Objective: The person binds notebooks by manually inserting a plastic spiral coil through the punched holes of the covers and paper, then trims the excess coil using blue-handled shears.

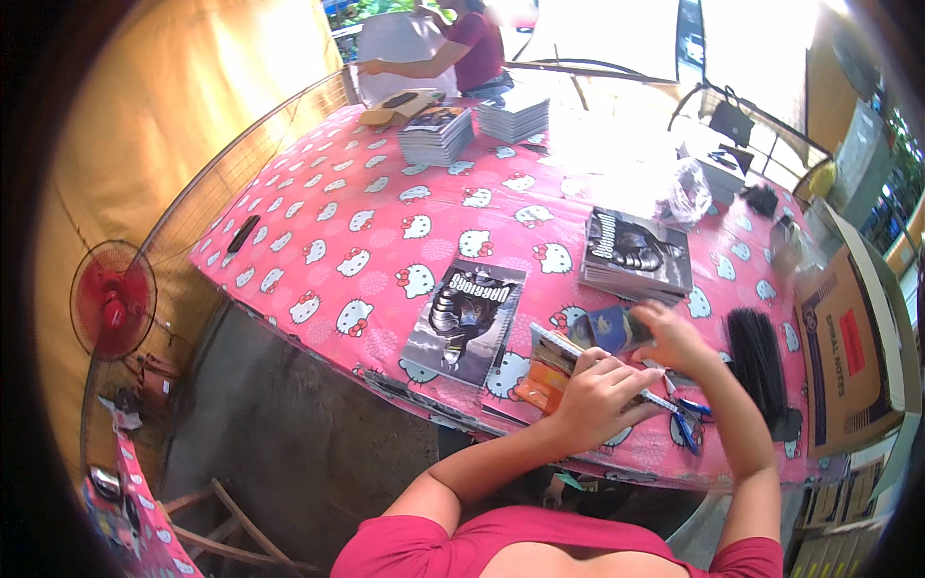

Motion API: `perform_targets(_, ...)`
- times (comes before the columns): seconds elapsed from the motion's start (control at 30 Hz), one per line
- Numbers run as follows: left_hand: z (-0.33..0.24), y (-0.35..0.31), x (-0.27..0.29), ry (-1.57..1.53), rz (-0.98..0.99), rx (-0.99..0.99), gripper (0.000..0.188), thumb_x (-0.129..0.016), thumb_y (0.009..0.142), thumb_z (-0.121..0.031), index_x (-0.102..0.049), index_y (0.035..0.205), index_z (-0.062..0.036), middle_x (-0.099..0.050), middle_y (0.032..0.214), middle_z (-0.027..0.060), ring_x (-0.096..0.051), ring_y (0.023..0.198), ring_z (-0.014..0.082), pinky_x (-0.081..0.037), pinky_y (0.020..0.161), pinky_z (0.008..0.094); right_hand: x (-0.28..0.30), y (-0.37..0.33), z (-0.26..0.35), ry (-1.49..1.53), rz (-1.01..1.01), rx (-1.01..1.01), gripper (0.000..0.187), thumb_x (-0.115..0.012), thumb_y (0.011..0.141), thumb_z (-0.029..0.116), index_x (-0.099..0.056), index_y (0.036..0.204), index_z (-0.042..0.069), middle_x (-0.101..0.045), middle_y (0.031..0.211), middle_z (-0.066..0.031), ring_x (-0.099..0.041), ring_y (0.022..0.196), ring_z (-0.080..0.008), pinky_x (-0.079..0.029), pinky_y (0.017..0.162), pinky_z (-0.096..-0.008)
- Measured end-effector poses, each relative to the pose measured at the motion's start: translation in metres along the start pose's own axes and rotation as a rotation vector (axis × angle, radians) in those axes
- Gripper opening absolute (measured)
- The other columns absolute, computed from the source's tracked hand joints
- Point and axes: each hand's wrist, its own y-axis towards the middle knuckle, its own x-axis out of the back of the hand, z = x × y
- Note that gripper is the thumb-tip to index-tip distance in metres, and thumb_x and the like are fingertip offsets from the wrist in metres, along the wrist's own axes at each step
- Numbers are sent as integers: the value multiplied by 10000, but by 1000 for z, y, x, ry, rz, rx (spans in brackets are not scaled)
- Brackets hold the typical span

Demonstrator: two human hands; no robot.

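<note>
Left hand clamped over the booklet, which sits tilted under the fingers. Right hand curled just beyond, by its edge and the blue cover; cannot tell if the fingertips pinch. Best, I judge: left grip firm, pages squared, right fingers light, clear of the blue-handled scissors just right of the left grip.

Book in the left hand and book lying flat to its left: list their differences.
The held book shows an orange face; the flat book has a dark grey cover. The left hand grips the held book at a tilt; the flat book lies untouched. Both are near the table's edge.
</note>
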Motion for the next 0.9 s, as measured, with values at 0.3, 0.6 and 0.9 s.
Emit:
perform_targets(0.3,27,-4,18,84,81,34,289,-752,732,-383,-683,877,-144,-660,854,-3,-614,922,164,-253,1044,472,-12,-32,10,563,-399,-373,321,-651,707,74,-545,1006,28,-644,969,-159,-642,910,-296,-487,803,-380)
perform_targets(0.6,25,4,7,47,7,12,316,-768,684,-354,-662,855,-111,-630,782,20,-600,867,191,-270,1047,457,43,-91,13,643,-255,-279,545,-796,713,81,-544,1193,19,-661,985,-71,-610,907,-151,-498,805,-301)
perform_targets(0.9,25,7,37,261,101,249,346,-792,678,-401,-678,897,-160,-540,1282,42,-329,1340,306,-27,1016,755,32,-65,50,780,-318,-236,363,-766,710,92,-625,1034,5,-652,889,-45,-606,805,-125,-497,736,-289)
